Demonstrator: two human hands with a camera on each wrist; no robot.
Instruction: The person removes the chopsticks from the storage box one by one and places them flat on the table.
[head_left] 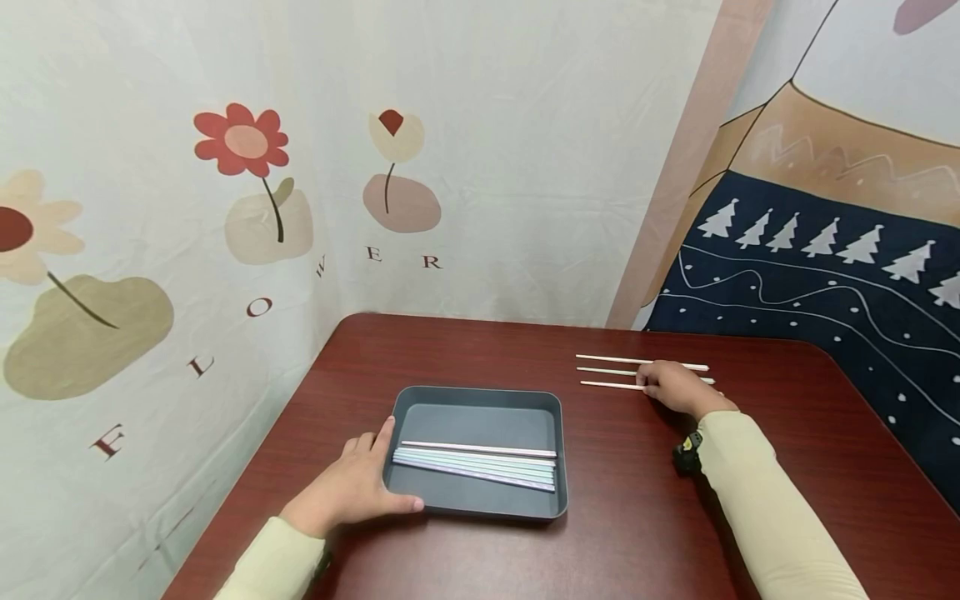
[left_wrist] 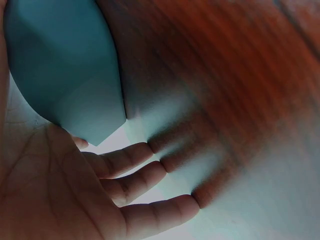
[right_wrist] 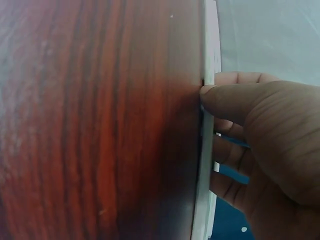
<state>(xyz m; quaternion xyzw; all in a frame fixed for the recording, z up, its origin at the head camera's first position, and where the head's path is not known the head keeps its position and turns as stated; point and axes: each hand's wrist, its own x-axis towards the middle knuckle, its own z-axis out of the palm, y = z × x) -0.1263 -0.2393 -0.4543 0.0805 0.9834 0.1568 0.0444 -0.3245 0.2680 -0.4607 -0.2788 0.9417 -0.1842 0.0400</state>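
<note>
My right hand [head_left: 678, 389] is at the back right of the table, over three pale chopsticks lying roughly parallel. Thumb and fingers pinch the nearest chopstick [head_left: 609, 385], with the thumb on its near side in the right wrist view. Beyond it are a greenish chopstick [head_left: 606, 370] and a whitish one [head_left: 611, 359], partly covered by the hand. My left hand [head_left: 356, 486] rests spread against the left front corner of a grey rectangular tray [head_left: 480, 508], thumb at the front rim. Its other fingers are fairly straight, fingertips touching the table in the left wrist view.
Inside the tray several pastel chopsticks [head_left: 480, 462] lie side by side, crosswise along its front half. The dark red wooden table [head_left: 630, 508] has fabric hangings behind it, a flower-printed one [head_left: 510, 258] and a navy one with white trees [head_left: 787, 275].
</note>
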